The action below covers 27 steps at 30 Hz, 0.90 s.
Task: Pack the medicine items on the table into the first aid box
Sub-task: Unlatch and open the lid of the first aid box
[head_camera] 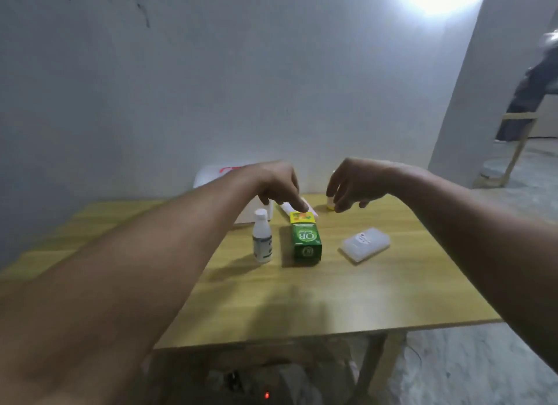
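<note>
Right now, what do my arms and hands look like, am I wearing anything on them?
Both forearms are bare, with no sleeves, gloves or watch in view. The left hand shows nothing worn. The right hand has a small pale glint at one finger that may be a ring; the picture is too blurred to be sure.

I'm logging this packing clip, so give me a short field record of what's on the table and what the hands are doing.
surface: wooden table
first aid box: white, at the far edge, partly hidden by the left arm; open or closed cannot be told
upright items: white bottle, green carton
lying flat: clear plastic case, right of the carton
left hand: fingers pointing down above the carton's top, holding nothing
right hand: fingers curled at a small yellowish item; grip unclear
packed so far: cannot be told
</note>
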{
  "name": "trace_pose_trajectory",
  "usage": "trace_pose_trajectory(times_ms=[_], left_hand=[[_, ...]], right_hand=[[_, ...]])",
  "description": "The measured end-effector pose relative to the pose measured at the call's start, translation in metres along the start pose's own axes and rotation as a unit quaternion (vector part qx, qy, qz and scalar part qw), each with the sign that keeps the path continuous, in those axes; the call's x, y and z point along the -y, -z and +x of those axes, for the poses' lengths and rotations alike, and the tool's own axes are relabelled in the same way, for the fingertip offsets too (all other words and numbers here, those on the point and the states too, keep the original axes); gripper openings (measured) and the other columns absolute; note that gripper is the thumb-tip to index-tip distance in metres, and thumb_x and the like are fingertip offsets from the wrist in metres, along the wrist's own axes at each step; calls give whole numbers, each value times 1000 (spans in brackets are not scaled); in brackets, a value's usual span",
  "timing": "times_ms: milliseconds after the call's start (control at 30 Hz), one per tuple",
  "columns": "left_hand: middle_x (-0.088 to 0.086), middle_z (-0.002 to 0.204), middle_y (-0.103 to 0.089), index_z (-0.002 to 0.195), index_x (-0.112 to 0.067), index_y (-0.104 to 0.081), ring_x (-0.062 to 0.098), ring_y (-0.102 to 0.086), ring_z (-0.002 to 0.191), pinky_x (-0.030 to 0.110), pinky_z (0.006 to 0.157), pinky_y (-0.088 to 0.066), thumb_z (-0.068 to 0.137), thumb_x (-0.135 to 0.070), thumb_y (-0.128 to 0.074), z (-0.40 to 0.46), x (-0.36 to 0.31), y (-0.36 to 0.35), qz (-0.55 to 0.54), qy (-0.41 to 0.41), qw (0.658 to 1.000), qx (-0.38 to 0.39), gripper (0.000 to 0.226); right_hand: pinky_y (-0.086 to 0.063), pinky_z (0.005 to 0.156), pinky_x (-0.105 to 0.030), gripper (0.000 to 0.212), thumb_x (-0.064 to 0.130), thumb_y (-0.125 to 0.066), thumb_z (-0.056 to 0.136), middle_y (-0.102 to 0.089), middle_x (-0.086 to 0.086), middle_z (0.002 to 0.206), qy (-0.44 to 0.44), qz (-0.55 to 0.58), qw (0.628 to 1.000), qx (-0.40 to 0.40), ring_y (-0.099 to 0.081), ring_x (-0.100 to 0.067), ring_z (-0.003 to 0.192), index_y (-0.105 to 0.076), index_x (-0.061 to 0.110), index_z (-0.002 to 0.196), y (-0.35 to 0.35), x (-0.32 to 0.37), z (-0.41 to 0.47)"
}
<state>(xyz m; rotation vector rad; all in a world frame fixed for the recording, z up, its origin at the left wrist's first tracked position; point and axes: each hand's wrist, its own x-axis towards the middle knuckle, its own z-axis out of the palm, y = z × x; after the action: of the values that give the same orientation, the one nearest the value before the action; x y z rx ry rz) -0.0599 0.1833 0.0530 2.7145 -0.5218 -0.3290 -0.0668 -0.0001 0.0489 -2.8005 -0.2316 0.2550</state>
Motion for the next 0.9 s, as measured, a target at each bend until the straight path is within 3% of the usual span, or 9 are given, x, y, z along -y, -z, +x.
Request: trace_pose_trajectory(times_ms=[167,267,367,433,500,600,667,767,900], left_hand=[[12,111,-70,111,-5,-70,26,-66,99,36,81,-55,81,-28,-75,8,67,32,-20,54,993,-99,38],[9,121,-67,118,-8,-68,27,-62,109,37,93,-51,78,-27,-78,20,109,36,27,95,986,-131,45],[9,138,-56,135,-13,-54,28,-53,125,37,103,-45,81,-20,-73,34,149,29,46,118,980,-152,58],[7,148,-46,143,-18,-44,28,-44,135,38,107,-40,84,-19,-69,42,170,22,63,116,977,-168,64],[5,156,-34,148,-22,-35,28,-34,142,41,114,-34,87,-22,-65,52,186,16,81,103,976,-175,68],[2,163,-15,152,-21,-23,22,-12,151,45,121,-16,92,-24,-58,61,200,9,134,58,974,-175,70],[0,164,-11,153,-21,-20,18,-7,151,45,121,-12,95,-24,-53,64,207,4,145,37,973,-175,68],[-3,162,-17,153,-20,-22,14,-9,151,42,122,-15,95,-26,-52,69,218,-3,118,16,974,-191,65],[-6,159,-26,151,-21,-30,10,-15,149,33,121,-17,94,-27,-58,74,228,-9,77,-12,970,-230,64]], right_hand=[[-60,82,-44,37,12,-80,74,-75,-8,100,59,-31,997,-36,-72,-30,91,-71,13,110,-11,49,51],[-52,95,-38,38,11,-77,78,-72,-8,112,108,-66,991,-54,-68,-24,101,-69,9,114,-27,71,81],[-48,91,-28,43,18,-75,82,-68,-4,122,165,-108,977,-83,-63,-21,110,-64,14,123,-45,82,113],[-44,93,-30,49,23,-72,84,-62,-1,132,198,-161,961,-104,-55,-23,121,-57,22,131,-58,84,135],[-40,105,-39,57,27,-68,87,-49,3,146,246,-233,934,-114,-42,-21,135,-47,26,140,-69,84,153],[-28,115,-40,67,32,-64,90,-28,6,157,310,-314,888,-126,-23,-18,147,-32,28,148,-80,79,171],[-31,115,-43,69,33,-66,88,-28,1,157,343,-335,865,-149,-25,-22,146,-33,25,148,-87,72,178],[-45,103,-50,68,31,-76,79,-42,-9,150,385,-334,839,-189,-43,-31,136,-49,20,140,-97,59,188],[-45,101,-49,66,34,-75,79,-44,-13,149,404,-326,822,-233,-47,-33,133,-50,18,138,-107,50,198]])
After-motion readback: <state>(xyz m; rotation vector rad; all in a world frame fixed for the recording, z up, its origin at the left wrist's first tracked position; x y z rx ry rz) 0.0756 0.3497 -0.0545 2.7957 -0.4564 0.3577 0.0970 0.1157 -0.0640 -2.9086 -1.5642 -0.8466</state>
